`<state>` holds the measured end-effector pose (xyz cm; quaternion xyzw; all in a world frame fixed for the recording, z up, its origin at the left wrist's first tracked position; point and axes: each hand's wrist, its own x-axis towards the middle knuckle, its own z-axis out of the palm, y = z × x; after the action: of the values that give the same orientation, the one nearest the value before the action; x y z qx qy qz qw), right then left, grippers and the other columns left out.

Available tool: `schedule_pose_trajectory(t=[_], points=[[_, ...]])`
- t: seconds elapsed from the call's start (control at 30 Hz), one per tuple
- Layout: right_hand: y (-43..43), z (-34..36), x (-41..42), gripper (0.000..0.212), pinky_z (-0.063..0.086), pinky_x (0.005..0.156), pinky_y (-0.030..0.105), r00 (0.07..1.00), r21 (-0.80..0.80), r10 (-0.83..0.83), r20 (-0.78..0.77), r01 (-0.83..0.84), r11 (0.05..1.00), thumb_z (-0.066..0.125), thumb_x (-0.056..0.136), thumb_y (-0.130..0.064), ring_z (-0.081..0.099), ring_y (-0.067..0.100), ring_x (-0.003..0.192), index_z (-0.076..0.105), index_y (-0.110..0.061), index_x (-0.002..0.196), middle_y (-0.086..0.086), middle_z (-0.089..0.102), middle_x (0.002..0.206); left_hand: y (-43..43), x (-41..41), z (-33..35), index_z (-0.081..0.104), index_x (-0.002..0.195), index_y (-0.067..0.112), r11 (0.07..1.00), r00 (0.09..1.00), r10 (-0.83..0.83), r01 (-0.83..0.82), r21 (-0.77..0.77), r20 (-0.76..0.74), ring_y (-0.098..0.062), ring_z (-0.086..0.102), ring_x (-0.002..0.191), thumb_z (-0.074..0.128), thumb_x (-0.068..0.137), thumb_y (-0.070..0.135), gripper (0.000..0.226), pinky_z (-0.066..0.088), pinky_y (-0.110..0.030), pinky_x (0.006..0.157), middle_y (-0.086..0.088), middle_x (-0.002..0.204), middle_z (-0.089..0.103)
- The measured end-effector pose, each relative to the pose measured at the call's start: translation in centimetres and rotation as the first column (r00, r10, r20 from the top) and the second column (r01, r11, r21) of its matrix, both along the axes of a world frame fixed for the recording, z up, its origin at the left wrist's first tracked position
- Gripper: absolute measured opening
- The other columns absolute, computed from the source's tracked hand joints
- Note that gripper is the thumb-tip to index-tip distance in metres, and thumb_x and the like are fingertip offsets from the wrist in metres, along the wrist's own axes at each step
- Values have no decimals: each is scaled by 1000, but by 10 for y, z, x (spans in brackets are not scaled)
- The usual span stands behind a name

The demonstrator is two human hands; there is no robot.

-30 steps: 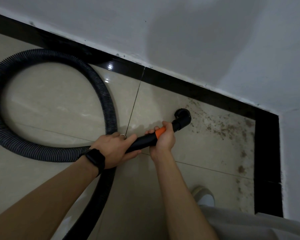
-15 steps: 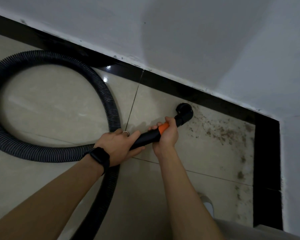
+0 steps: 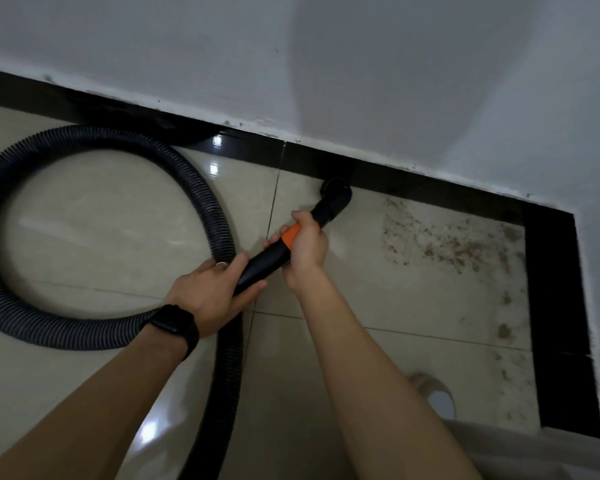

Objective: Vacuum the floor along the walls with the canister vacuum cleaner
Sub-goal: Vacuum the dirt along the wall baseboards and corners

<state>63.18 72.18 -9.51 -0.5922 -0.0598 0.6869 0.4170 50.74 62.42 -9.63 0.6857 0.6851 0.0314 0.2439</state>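
My left hand [image 3: 208,292] wraps the tube [image 3: 260,268], my right hand [image 3: 305,251] grips its orange collar [image 3: 290,236], and with the nozzle [image 3: 335,197] against the baseboard [image 3: 430,181] I should slide it flat toward the dirt [image 3: 447,244].

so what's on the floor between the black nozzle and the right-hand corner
A patch of brown dirt specks on the glossy beige tile, seen in the head view.

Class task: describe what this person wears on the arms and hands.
Both forearms are bare, no sleeves showing. The left wrist carries a black watch on a black strap; the left hand wears a thin silvery ring. The right hand wears nothing visible.
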Motion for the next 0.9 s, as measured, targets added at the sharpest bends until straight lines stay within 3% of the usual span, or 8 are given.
schedule_pose_trajectory(t=[0.17, 0.27, 0.43, 0.6, 0.8, 0.9], points=[[-17, 3, -9, 25, 55, 53, 34, 1000, -28, -26, 10, 26, 999, 65, 95, -16, 54, 18, 44, 57, -8, 118, 5, 53, 65, -12, -9, 15, 37, 106, 27, 1000, 1000, -11, 11, -22, -2, -17, 41, 72, 32, 92, 66, 42, 47, -34, 66, 9, 74, 38], [-45, 5, 3, 17, 53, 53, 35, 988, -65, -152, 23, 153, 986, 64, 95, -14, 51, 19, 43, 55, -9, 109, 5, 52, 64, -25, -9, 19, 37, 104, 31, 991, 991, -132, 131, -25, -19, -16, 43, 72, 28, 89, 73, 46, 42, -31, 62, 10, 75, 42], [-94, 13, 23, 18, 56, 56, 40, 940, -100, -315, 130, 329, 939, 65, 98, -16, 56, 20, 44, 50, -10, 106, 8, 54, 75, -42, -12, 19, 31, 104, 37, 921, 920, -387, 389, 27, -65, -15, 58, 77, -11, 71, 87, 74, 35, -29, 56, 8, 86, 59], [-104, 20, 43, 28, 54, 49, 32, 898, -112, -375, 230, 407, 907, 62, 102, -24, 56, 16, 40, 51, -8, 122, 6, 53, 74, -39, 8, 24, 36, 109, 33, 872, 872, -482, 487, 44, -85, -15, 53, 69, 7, 82, 78, 60, 45, -29, 55, 6, 82, 58], [-87, 10, 65, 24, 51, 46, 30, 877, -84, -402, 264, 436, 896, 66, 98, -21, 51, 16, 36, 50, -10, 114, 7, 48, 70, -33, 35, 20, 30, 104, 29, 864, 872, -478, 488, 124, -106, -21, 58, 67, 2, 81, 74, 57, 41, -30, 52, 1, 78, 61], [-84, 2, 70, 28, 50, 47, 32, 889, -69, -393, 237, 419, 905, 72, 93, -16, 47, 18, 36, 50, -12, 111, 6, 47, 65, -33, 44, 19, 30, 109, 28, 860, 866, -476, 495, 121, -155, -21, 60, 75, 10, 88, 71, 51, 39, -29, 53, 0, 87, 64]])
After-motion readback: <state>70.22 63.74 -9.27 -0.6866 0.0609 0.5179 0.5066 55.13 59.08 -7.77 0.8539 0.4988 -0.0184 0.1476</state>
